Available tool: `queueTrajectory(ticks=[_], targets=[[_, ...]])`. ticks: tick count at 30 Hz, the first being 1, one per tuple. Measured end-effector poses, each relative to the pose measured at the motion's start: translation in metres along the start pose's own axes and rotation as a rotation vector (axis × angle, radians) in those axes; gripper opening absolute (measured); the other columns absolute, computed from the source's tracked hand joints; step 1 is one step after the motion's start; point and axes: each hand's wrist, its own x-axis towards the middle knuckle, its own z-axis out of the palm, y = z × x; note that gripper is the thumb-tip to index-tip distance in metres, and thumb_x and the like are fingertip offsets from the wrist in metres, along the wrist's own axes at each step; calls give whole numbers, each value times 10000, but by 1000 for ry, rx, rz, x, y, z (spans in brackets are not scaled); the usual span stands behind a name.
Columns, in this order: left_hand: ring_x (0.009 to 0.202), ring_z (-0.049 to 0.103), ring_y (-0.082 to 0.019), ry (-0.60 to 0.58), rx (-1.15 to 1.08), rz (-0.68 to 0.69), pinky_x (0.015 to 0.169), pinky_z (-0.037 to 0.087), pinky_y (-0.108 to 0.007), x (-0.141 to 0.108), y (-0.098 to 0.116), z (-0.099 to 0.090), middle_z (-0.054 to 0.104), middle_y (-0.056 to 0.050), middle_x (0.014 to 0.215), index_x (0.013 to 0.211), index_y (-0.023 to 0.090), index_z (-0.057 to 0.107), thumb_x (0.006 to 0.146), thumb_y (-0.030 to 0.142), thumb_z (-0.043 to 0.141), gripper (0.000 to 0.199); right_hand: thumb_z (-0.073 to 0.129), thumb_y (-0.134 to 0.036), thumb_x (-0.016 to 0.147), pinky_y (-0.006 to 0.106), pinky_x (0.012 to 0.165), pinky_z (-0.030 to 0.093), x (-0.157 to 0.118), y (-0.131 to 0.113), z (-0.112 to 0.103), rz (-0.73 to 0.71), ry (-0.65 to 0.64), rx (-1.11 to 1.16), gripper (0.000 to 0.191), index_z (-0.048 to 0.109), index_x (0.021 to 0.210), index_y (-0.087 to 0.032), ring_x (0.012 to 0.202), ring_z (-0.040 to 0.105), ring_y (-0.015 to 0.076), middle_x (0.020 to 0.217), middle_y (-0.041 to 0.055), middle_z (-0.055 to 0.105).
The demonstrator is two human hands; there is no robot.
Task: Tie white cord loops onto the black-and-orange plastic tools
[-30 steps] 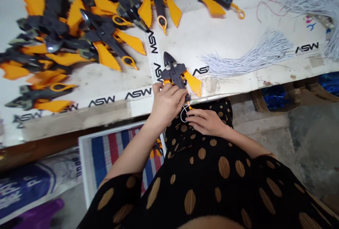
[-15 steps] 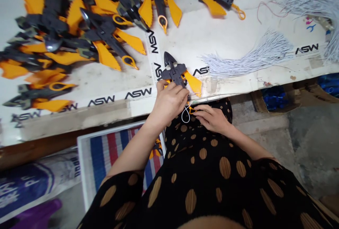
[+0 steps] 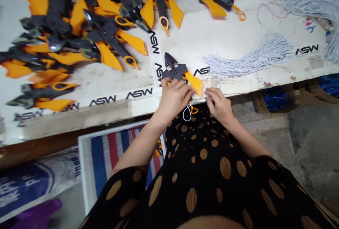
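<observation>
A dark grey and orange toy (image 3: pixel 174 70) lies at the table's front edge, its pointed end away from me. My left hand (image 3: pixel 174 96) is closed over its lower part and hides it. A white cord loop (image 3: pixel 186 113) and an orange ring (image 3: pixel 194 110) hang below that hand, past the edge. My right hand (image 3: pixel 219 107) is beside the toy's orange wing, thumb and fingertips bent close together; whether a thin cord end is between them is too small to tell.
Several similar toys (image 3: pixel 106 38) are heaped at the left and back of the table (image 3: pixel 227 38). A bundle of white cords (image 3: pixel 249 61) lies right. Under the table stand a striped-lined crate (image 3: pixel 112 147) and a box (image 3: pixel 261 103) of blue items.
My right hand has let go of the orange ring and moved up and right, to the tip of the wing. The left hand stays on the toy, shifted slightly right.
</observation>
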Motion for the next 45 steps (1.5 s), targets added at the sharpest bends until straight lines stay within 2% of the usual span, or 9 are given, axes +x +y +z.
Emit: queueTrajectory(ticks=[8, 15, 21, 26, 38, 45], targets=[[887, 579, -248, -129, -103, 18, 1023, 344, -527, 3, -7, -10, 661, -19, 826, 808, 226, 675, 956, 321, 600, 191, 501, -260, 999, 278, 688, 566, 17, -5, 2, 98, -84, -96, 314, 677, 1254, -212, 1030, 687, 217, 1315, 76, 672], [882, 583, -264, -150, -41, 57, 1020, 354, -553, 8, -4, -13, 664, -37, 814, 772, 224, 665, 951, 274, 576, 206, 493, -273, 1012, 268, 623, 509, 15, -5, 2, 99, -104, -143, 317, 678, 1264, -225, 968, 683, 199, 1331, 63, 659], [905, 597, -278, -158, -27, 53, 996, 355, -549, 13, 1, -9, 698, -64, 874, 911, 207, 724, 991, 281, 538, 215, 456, -296, 1034, 247, 627, 493, 15, -7, 1, 110, -147, -211, 343, 658, 1305, -235, 998, 682, 185, 1371, 57, 639], [901, 596, -261, -149, -30, 48, 990, 350, -522, 11, 1, -9, 692, -54, 868, 866, 208, 728, 995, 311, 562, 234, 421, -316, 1048, 235, 637, 498, 15, -8, 0, 114, -170, -254, 365, 645, 1330, -251, 1007, 687, 167, 1394, 39, 631], [892, 584, -255, -161, -25, 23, 995, 341, -522, 14, 2, -4, 678, -46, 836, 774, 211, 702, 937, 239, 624, 183, 440, -324, 1048, 240, 626, 491, 14, -8, 1, 114, -169, -251, 350, 656, 1316, -258, 936, 696, 151, 1397, 29, 632], [916, 600, -260, -148, -52, 20, 1016, 334, -532, 13, 4, -3, 713, -46, 902, 902, 229, 740, 979, 284, 588, 180, 452, -325, 1045, 240, 591, 472, 13, -5, 3, 107, -149, -251, 344, 663, 1310, -267, 895, 698, 152, 1389, 23, 641]])
